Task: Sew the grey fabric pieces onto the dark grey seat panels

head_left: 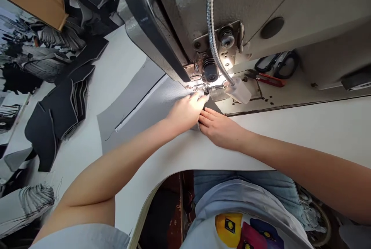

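Grey fabric (150, 106) lies flat on the white table (304, 133), its near end fed under the needle of the sewing machine (232, 5).
Left hand (185, 112) presses down on the cloth with fingers curled, fingertips right at the lit needle area, apparently to keep the seam line straight; right hand (220, 127) lies flat and narrow just beside it, fingers together pinning the edge. Stacks of dark cut pieces (58, 114) sit within reach at the left, scissors (275, 65) behind the machine.
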`<state>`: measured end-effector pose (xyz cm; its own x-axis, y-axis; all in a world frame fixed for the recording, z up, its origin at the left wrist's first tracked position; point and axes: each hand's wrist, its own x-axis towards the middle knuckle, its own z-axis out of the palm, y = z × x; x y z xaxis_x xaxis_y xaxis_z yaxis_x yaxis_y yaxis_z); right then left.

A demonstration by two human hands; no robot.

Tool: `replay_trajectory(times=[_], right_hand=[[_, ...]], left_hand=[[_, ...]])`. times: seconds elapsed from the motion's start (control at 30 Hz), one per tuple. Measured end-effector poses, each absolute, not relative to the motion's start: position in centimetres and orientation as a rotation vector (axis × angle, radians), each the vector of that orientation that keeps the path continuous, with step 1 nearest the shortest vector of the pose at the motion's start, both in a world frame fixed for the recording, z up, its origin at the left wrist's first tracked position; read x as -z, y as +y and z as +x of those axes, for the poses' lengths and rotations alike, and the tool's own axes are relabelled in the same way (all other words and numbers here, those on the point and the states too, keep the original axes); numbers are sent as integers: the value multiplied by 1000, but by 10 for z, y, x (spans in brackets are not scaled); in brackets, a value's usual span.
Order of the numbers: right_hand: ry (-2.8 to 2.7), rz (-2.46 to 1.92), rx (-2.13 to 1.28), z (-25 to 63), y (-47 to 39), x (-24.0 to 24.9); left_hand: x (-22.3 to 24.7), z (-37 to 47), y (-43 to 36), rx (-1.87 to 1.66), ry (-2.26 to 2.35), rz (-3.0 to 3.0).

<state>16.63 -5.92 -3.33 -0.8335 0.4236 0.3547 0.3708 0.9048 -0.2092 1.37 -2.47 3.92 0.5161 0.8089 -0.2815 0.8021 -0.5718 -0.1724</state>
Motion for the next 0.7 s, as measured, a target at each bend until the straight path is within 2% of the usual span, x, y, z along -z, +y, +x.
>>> replay_trajectory(times=[0.23, 0.4, 0.5, 0.7], right_hand=[[-2655, -672, -182, 169, -69, 35], [-2610, -818, -199, 171, -84, 32], [-2612, -840, -217, 169, -87, 32], [-2612, -835, -234, 170, -86, 32]], left_hand=[[-41, -21, -33, -236, -1246, -2731], [-45, -29, -39, -441, -1105, -2735], [-44, -19, -31, -502, -1180, -2695], [-38, -17, -20, -364, -1408, -2630]])
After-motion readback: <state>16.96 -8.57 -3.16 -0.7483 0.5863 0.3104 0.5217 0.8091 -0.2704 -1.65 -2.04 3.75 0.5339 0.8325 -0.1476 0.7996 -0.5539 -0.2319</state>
